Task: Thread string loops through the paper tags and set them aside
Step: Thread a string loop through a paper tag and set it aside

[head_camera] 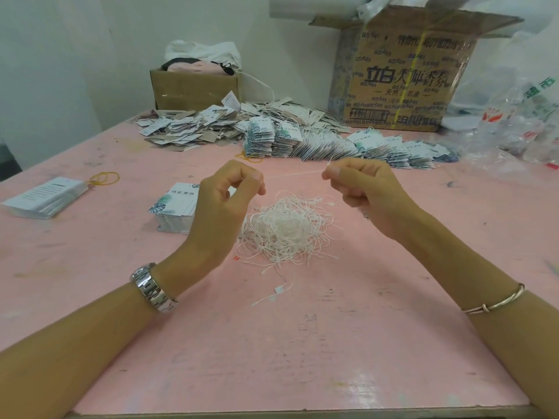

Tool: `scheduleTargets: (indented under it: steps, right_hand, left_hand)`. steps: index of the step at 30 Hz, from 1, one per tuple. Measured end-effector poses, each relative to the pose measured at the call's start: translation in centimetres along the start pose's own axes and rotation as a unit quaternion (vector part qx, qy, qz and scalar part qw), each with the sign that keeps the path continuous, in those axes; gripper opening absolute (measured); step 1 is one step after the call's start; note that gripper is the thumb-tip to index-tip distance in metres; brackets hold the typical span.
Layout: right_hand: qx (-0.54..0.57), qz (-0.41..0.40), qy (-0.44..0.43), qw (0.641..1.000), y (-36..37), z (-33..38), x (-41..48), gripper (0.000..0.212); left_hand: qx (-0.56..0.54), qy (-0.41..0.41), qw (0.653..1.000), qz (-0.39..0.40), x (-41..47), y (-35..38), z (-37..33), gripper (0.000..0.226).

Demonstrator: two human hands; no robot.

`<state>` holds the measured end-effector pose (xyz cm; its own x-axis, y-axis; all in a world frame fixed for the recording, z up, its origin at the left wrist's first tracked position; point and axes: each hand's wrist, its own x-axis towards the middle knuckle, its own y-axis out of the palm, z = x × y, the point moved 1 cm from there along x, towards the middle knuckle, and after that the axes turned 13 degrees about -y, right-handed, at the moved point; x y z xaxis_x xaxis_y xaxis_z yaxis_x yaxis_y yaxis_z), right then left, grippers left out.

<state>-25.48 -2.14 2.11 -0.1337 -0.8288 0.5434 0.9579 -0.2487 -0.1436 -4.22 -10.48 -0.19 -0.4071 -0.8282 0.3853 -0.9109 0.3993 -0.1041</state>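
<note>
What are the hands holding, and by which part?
One white string, stretched between them: the left hand pinches one end, the right hand the other.

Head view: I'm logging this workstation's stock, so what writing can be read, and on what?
"立白": large cardboard box, big print.
"天然", "衣液": same box, line beneath.
"790…": box top, remainder blurred.
Too blurred: characters on the leaf-printed tag stack.
Too small: lines on the white card stack.
Unreadable: green print on the plastic bag.
</note>
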Motion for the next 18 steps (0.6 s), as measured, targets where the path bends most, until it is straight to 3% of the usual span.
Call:
scheduleTargets:
  steps: [8,14,18]
  right_hand:
    - [0.121,-0.188,0.021,0.974,-0.3,-0.6,0.4,0.020]
    - [0.185,-0.204,0.030,0.961,0.2,-0.5,0.5,0.029]
    - [0.269,-0.177,0.053,0.945,0.8,-0.1,0.4,0.030]
  left_hand:
    - [0.171,0.098,0.969,0.146,-1.8,1.3,0.1,0.030]
    - [0.286,0.213,0.918,0.176,-2.7,2.0,-0.1,0.019]
    - [0.306,0.235,0.903,0.190,-2.9,2.2,-0.2,0.018]
